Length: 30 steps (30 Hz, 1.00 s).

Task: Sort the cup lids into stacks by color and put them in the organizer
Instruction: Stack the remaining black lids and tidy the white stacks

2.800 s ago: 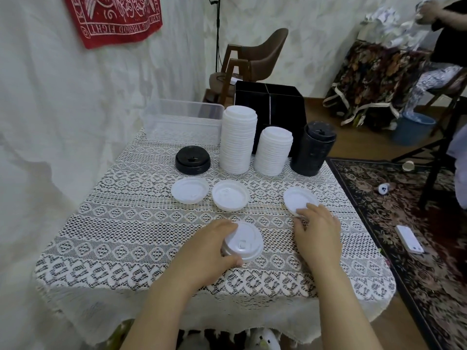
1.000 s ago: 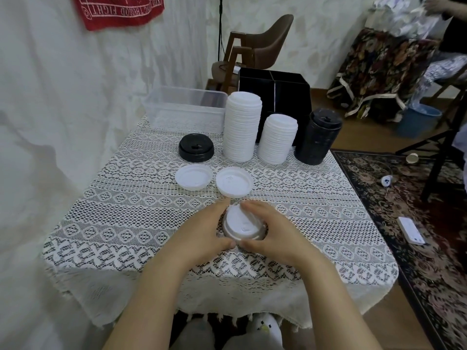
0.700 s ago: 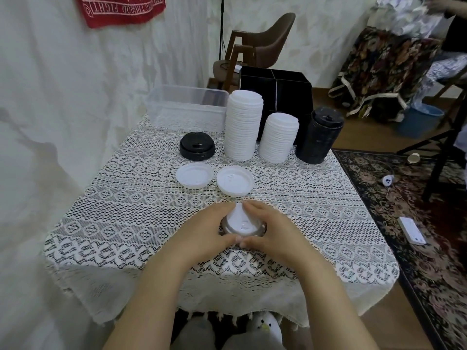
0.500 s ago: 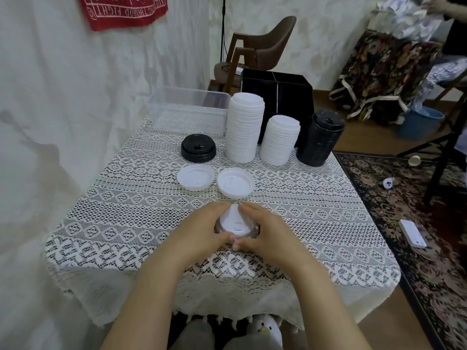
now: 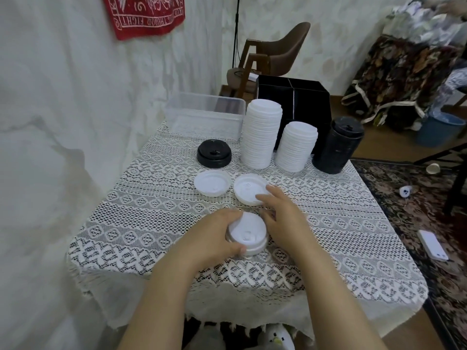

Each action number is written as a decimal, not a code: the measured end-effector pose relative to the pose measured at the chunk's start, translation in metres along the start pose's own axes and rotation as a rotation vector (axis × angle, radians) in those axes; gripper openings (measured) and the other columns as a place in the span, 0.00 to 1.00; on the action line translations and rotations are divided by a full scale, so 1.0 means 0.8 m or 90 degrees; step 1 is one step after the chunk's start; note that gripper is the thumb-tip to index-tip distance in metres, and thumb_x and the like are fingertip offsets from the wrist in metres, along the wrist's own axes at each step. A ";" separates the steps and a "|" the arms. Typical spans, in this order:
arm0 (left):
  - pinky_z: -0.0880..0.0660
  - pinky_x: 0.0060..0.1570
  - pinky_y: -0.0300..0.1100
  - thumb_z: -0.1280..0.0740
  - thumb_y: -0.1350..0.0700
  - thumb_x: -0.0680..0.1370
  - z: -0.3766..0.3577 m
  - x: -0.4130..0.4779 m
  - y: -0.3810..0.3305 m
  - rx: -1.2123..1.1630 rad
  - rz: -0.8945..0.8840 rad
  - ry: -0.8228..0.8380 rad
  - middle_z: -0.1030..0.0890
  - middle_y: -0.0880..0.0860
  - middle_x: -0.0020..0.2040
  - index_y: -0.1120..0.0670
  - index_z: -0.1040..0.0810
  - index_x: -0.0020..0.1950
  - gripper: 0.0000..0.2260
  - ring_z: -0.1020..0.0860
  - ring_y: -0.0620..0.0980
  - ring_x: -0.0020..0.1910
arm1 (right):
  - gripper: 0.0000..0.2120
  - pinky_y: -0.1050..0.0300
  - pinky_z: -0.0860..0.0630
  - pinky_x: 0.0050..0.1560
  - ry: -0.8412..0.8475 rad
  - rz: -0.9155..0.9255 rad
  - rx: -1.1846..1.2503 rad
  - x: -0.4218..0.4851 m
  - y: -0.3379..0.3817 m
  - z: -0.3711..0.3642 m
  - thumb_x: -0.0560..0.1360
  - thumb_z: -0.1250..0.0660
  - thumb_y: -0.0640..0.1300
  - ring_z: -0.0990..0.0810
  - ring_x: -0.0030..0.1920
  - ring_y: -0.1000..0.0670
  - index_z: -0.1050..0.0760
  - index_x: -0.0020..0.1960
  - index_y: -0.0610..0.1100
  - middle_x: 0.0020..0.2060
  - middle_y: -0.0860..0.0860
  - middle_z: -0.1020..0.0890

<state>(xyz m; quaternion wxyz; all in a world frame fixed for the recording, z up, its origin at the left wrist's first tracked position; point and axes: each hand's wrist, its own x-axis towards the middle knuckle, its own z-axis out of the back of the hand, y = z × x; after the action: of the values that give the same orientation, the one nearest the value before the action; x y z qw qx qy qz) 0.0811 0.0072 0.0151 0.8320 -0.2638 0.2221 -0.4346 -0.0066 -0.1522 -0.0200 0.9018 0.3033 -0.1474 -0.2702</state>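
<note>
Cup lids [image 5: 261,135] largely sorted: two white stacks flanked by a tall black stack [image 5: 337,145] and a low black stack [image 5: 214,155], on the table [image 5: 151,223] just before the organizer [image 5: 293,97], its interior hidden. Outstanding: two loose white lids [image 5: 212,183]. Left hand [image 5: 214,238] curled round a small white stack [image 5: 249,234] near the front edge. Right hand [image 5: 283,215] unclenched, fingertips [image 5: 261,197] on the nearer loose lid [image 5: 246,190]. Sorting judged near complete; loading apparently not begun.

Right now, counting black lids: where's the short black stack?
Head view: short black stack sits left of the tallest white stack, before the clear bin.
</note>
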 end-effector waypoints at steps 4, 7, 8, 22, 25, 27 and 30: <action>0.43 0.67 0.36 0.26 0.54 0.73 0.002 0.002 0.003 -0.002 0.001 0.002 0.37 0.44 0.75 0.49 0.37 0.76 0.34 0.37 0.43 0.71 | 0.10 0.50 0.41 0.74 -0.027 -0.001 -0.020 0.004 -0.004 -0.004 0.77 0.33 0.42 0.39 0.75 0.50 0.21 0.59 0.46 0.72 0.51 0.30; 0.43 0.65 0.36 0.26 0.53 0.73 0.001 0.001 0.002 -0.005 0.000 0.003 0.36 0.44 0.75 0.49 0.37 0.76 0.34 0.37 0.43 0.71 | 0.06 0.57 0.34 0.66 -0.059 0.006 0.012 -0.002 -0.001 0.004 0.78 0.33 0.44 0.31 0.69 0.51 0.21 0.54 0.46 0.66 0.52 0.24; 0.43 0.64 0.35 0.26 0.53 0.73 0.000 0.000 0.002 -0.007 0.000 0.003 0.36 0.43 0.75 0.49 0.38 0.76 0.34 0.37 0.43 0.70 | 0.06 0.63 0.31 0.56 -0.067 -0.007 0.047 -0.005 0.002 0.010 0.78 0.34 0.44 0.25 0.61 0.52 0.22 0.54 0.46 0.61 0.51 0.21; 0.43 0.62 0.35 0.27 0.53 0.74 -0.001 0.000 0.001 -0.026 -0.005 0.008 0.36 0.42 0.74 0.47 0.38 0.76 0.34 0.39 0.36 0.61 | 0.12 0.54 0.28 0.42 -0.135 -0.229 0.331 -0.015 -0.033 0.061 0.80 0.40 0.45 0.23 0.48 0.47 0.18 0.47 0.47 0.48 0.51 0.18; 0.43 0.60 0.34 0.26 0.53 0.73 -0.001 0.001 0.002 -0.035 -0.005 0.008 0.35 0.42 0.74 0.47 0.38 0.76 0.34 0.39 0.37 0.61 | 0.13 0.57 0.31 0.37 -0.152 -0.181 0.254 -0.011 -0.035 0.056 0.81 0.39 0.48 0.24 0.39 0.50 0.18 0.50 0.42 0.42 0.45 0.18; 0.43 0.61 0.34 0.26 0.53 0.73 -0.001 0.002 0.002 -0.030 -0.003 0.008 0.36 0.42 0.74 0.48 0.38 0.76 0.34 0.38 0.37 0.61 | 0.13 0.59 0.29 0.40 -0.146 -0.167 0.212 -0.012 -0.035 0.053 0.81 0.39 0.49 0.23 0.41 0.54 0.20 0.58 0.44 0.46 0.50 0.18; 0.43 0.61 0.35 0.26 0.52 0.73 -0.002 0.002 0.004 -0.024 0.001 0.010 0.36 0.42 0.74 0.47 0.38 0.76 0.34 0.37 0.38 0.64 | 0.15 0.61 0.28 0.49 -0.126 -0.150 0.194 -0.014 -0.034 0.049 0.81 0.39 0.49 0.24 0.50 0.57 0.24 0.66 0.46 0.58 0.53 0.20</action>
<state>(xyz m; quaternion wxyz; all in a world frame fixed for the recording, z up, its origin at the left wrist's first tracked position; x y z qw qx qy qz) 0.0831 0.0066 0.0121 0.8254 -0.2758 0.2369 -0.4319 -0.0435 -0.1825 -0.0081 0.7888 0.4234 -0.2378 -0.3769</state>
